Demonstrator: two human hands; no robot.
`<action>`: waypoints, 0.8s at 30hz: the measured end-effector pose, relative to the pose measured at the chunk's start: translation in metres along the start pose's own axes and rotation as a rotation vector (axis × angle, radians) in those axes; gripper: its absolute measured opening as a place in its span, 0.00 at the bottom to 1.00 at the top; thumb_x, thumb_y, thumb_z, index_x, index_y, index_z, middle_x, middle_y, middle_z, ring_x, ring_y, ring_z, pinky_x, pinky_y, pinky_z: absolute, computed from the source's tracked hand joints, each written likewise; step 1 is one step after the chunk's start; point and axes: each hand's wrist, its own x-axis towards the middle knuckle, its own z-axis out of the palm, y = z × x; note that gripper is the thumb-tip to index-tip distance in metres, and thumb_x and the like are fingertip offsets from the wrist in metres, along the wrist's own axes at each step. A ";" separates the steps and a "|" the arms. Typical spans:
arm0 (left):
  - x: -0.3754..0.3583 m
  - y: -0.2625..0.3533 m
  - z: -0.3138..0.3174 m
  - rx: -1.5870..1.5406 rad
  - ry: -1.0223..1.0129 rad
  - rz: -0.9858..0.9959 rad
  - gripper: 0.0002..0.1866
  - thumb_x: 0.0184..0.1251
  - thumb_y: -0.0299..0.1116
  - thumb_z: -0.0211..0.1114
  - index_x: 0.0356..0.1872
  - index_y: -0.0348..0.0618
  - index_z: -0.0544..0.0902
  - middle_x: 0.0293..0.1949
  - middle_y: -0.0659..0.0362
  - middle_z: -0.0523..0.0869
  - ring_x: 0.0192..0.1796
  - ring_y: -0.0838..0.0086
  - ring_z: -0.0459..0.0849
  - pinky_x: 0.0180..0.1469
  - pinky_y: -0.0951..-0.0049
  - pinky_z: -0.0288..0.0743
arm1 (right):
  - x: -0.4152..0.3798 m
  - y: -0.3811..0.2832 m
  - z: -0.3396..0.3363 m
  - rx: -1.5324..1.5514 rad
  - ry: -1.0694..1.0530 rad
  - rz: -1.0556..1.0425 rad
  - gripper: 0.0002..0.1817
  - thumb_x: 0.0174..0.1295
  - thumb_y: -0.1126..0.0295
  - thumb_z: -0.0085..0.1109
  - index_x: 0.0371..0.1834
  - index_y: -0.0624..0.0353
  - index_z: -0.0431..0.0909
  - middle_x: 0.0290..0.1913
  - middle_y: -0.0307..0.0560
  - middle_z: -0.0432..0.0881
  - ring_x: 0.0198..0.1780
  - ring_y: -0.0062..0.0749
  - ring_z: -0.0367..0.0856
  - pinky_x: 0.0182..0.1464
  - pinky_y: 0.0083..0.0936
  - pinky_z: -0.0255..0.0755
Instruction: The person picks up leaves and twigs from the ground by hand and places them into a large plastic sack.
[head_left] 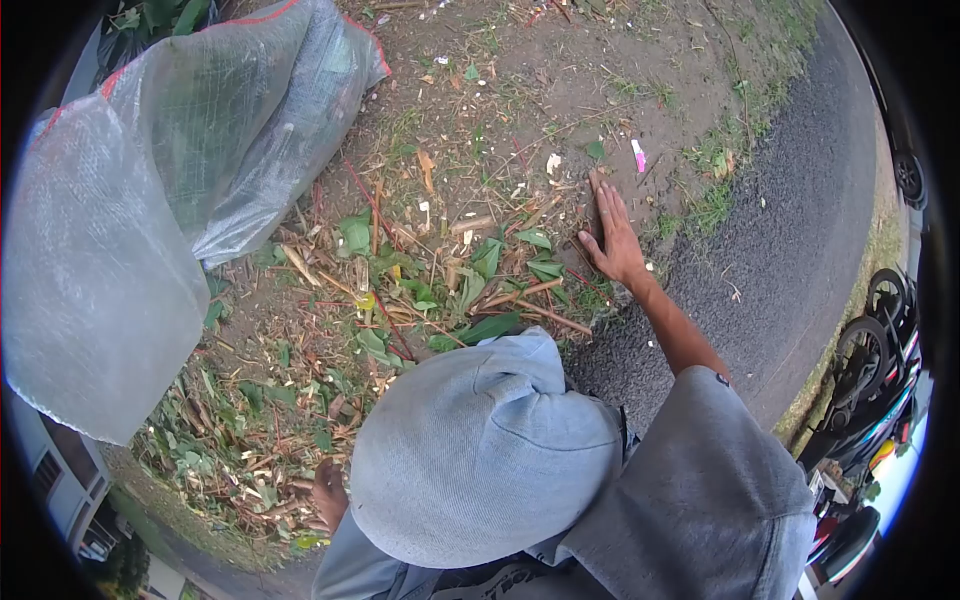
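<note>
My right hand is stretched out low over the bare soil beside the asphalt edge, its fingers straight and holding nothing. Leaves, cut stems and a brown stick lie to the left of it. Just beyond the fingertips is a pink and white scrap. Beside my knee, my left hand is low at the pile of chopped leaves and wood bits. The knee partly hides that hand, and its grip does not show clearly.
A large translucent woven sack with red edging spreads across the left side. Dark asphalt runs along the right. Farther right stand motorcycles and a car wheel. My denim-covered knee fills the lower middle.
</note>
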 end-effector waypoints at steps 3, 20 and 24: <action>-0.003 -0.001 -0.001 0.007 -0.001 -0.012 0.16 0.68 0.29 0.58 0.55 0.36 0.81 0.42 0.45 0.88 0.46 0.58 0.87 0.50 0.63 0.78 | -0.004 -0.035 0.012 0.121 -0.003 -0.082 0.50 0.67 0.45 0.52 0.79 0.69 0.40 0.79 0.66 0.44 0.80 0.59 0.43 0.80 0.47 0.40; -0.006 0.000 -0.003 -0.001 -0.003 -0.024 0.16 0.68 0.30 0.58 0.55 0.37 0.80 0.42 0.46 0.88 0.46 0.59 0.87 0.49 0.64 0.78 | 0.027 -0.165 0.024 0.429 0.115 -0.227 0.46 0.65 0.52 0.58 0.77 0.71 0.47 0.78 0.69 0.45 0.79 0.61 0.44 0.79 0.50 0.38; -0.007 -0.001 0.001 -0.008 -0.004 -0.038 0.16 0.68 0.30 0.58 0.55 0.37 0.80 0.42 0.46 0.88 0.46 0.59 0.87 0.49 0.64 0.78 | -0.027 -0.125 0.024 0.230 0.193 -0.150 0.46 0.66 0.50 0.56 0.76 0.71 0.47 0.78 0.72 0.45 0.79 0.65 0.42 0.79 0.51 0.37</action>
